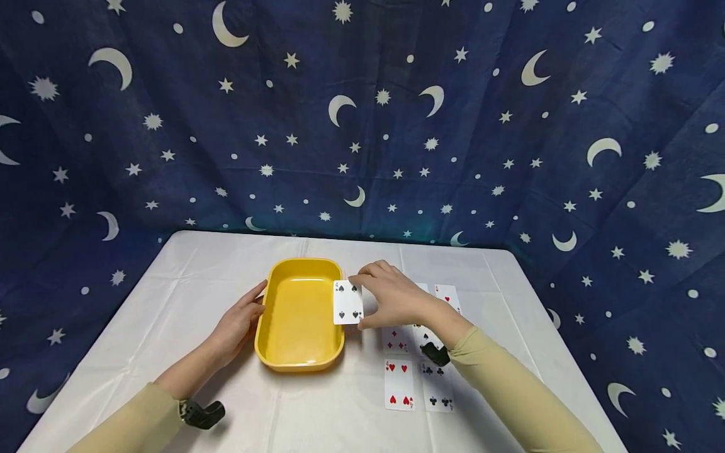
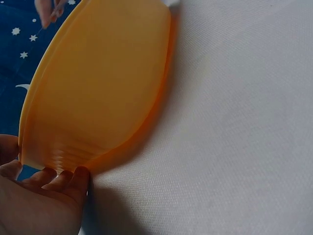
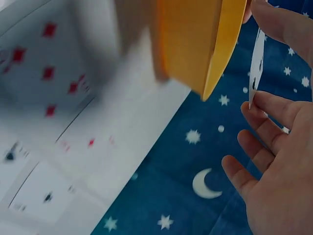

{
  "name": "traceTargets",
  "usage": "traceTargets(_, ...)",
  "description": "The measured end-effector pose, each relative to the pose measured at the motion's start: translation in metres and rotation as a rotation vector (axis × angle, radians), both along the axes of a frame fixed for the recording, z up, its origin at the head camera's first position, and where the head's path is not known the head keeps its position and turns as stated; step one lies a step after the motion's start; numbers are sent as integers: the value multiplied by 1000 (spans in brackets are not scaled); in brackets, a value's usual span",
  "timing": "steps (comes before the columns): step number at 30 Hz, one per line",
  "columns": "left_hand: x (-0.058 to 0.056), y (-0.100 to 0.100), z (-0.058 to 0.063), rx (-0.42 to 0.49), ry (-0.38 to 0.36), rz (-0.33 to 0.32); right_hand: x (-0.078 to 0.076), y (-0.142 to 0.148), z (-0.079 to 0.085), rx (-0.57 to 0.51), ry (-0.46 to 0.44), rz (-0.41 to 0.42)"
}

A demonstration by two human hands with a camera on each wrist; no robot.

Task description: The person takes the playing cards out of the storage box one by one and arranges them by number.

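Observation:
My left hand (image 1: 236, 324) grips the left side of an oblong yellow tray (image 1: 300, 314). In the left wrist view its thumb lies at the rim and its fingers (image 2: 61, 181) press the tray's outer wall (image 2: 102, 83). My right hand (image 1: 396, 299) pinches a four of spades playing card (image 1: 348, 303) between thumb and fingers, face up over the tray's right rim. Seen from the right wrist, that card (image 3: 257, 66) is nearly edge-on, the other fingers spread loosely. Nothing lies inside the tray.
Face-up cards lie in two columns right of the tray: a four of hearts (image 1: 399, 385), a four of clubs (image 1: 438, 387), a diamonds card (image 1: 395, 340), an ace of hearts (image 1: 447, 296), others partly hidden by my right arm. A starry blue cloth (image 1: 362, 126) hangs behind the white table (image 1: 317, 415).

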State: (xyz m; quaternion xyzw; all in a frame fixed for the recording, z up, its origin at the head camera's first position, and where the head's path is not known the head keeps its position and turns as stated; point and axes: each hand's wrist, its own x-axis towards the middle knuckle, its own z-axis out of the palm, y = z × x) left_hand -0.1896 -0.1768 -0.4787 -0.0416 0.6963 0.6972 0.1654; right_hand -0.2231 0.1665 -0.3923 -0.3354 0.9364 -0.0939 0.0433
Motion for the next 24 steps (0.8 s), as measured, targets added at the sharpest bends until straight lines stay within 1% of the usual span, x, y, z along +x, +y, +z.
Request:
traceTargets(5,1,1,1,-2,2,-9,10,32,3,0,-1,-38)
traceTargets(9,1,1,1,1,0,-13,20,59,1,-10,3,-66)
traceTargets(16,1,0,2,-4,-11,-14,40,101,-12,-35,-8,-123)
traceTargets(24,1,0,4,6,-5,-22,63,138,-22,-63,-13,-169)
